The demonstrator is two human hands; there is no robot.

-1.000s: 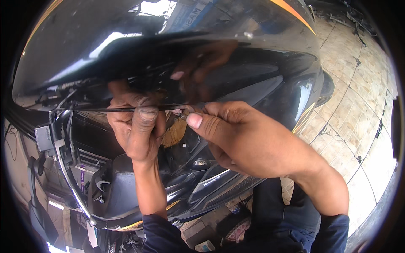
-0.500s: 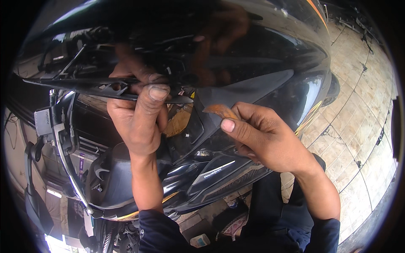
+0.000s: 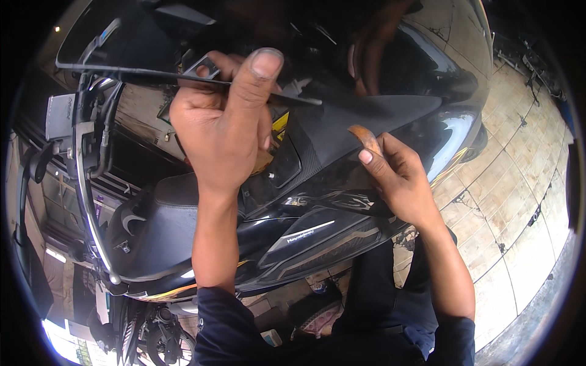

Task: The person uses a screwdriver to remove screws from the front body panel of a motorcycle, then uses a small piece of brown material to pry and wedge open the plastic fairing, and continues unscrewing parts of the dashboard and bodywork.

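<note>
My left hand (image 3: 223, 131) is closed on the thin lower edge of a glossy black motor scooter panel (image 3: 137, 43), thumb on the near side and fingers partly hidden behind it. A small bracket (image 3: 203, 67) shows at that edge, beside my fingers. Between the thumb and fingers of my right hand (image 3: 408, 186) is a short, curved, orange-brown piece (image 3: 366, 139); its exact kind I cannot make out. Its tip points up and left, apart from the panel. Behind it lies the scooter's matte grey trim (image 3: 354, 116). Part of a yellow thing (image 3: 279, 127) shows beyond my left hand.
The scooter's dark seat (image 3: 165, 235) and a curved metal grab rail (image 3: 91, 207) are at the left. Tiled floor (image 3: 482, 201) spreads along the right. Below, my dark-clad legs (image 3: 378, 287) stand close to the scooter's side. Another wheel (image 3: 163, 338) shows at lower left.
My left hand and the panel's edge have gone up in the picture. My right hand has shifted right and slightly up with the curved piece, now farther from the edge. The view has shifted a little.
</note>
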